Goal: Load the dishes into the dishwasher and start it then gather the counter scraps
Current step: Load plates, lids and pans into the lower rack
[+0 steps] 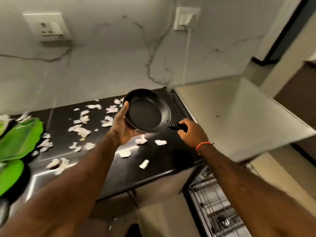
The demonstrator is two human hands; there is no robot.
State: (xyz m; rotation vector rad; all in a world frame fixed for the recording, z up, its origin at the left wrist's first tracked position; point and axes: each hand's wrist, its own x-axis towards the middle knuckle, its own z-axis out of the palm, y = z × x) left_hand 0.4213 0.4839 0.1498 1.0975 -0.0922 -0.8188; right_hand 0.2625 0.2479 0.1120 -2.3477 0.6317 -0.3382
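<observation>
A small black frying pan point(147, 112) is held up over the black counter point(164, 159), tilted so its inside faces me. My left hand point(122, 126) cups the pan's left rim from below, thumb over the edge. My right hand point(192, 132) grips the pan's black handle. White paper-like scraps point(82, 130) lie scattered over the counter. The open dishwasher point(215, 207) shows its wire rack at the lower right, partly hidden by my right forearm.
Green plates point(18, 142) sit at the left edge near a steel sink surface point(42, 178). A pale boxy appliance top point(239, 120) stands at the counter's right. The marble wall behind has two sockets point(49, 28), one with a plugged white cord point(187, 53).
</observation>
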